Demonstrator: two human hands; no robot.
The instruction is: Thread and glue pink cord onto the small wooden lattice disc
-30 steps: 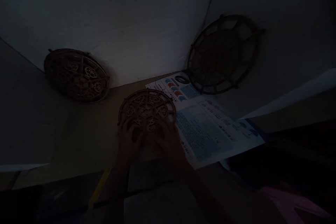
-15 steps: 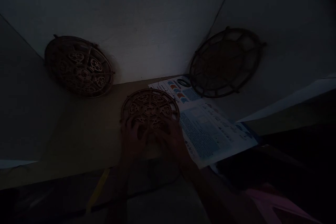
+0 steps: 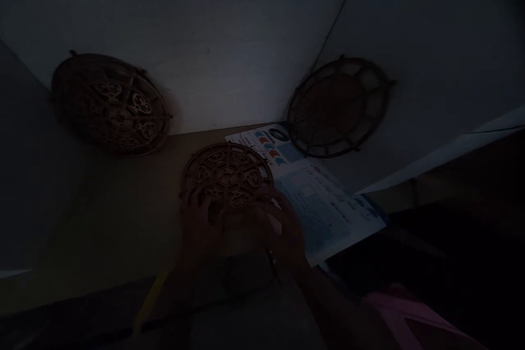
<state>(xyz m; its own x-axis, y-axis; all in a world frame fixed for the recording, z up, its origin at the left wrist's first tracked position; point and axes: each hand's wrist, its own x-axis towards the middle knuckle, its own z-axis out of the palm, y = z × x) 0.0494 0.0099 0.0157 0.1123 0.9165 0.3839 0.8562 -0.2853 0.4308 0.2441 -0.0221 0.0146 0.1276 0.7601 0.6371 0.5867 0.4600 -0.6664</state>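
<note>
The view is very dark. A round, reddish-brown openwork piece (image 3: 228, 176) with curled ornaments lies flat on the tan surface, partly over a printed sheet. My left hand (image 3: 202, 224) touches its near left edge, the fingers apart and bent over the rim. My right hand (image 3: 283, 229) is at its near right edge with the fingers curved and spread; whether the fingertips touch the rim is too dark to tell.
A similar ornamented round piece (image 3: 112, 104) leans at the left wall. Another round frame (image 3: 340, 106) leans at the right panel. The printed sheet (image 3: 315, 202) lies right of centre. A yellow strip (image 3: 151, 302) and a pink object (image 3: 404, 314) are nearer me.
My right hand has shifted right and slightly down, away from the piece's near edge, its fingers more spread. My left hand stays at the rim. The whole view has shifted slightly.
</note>
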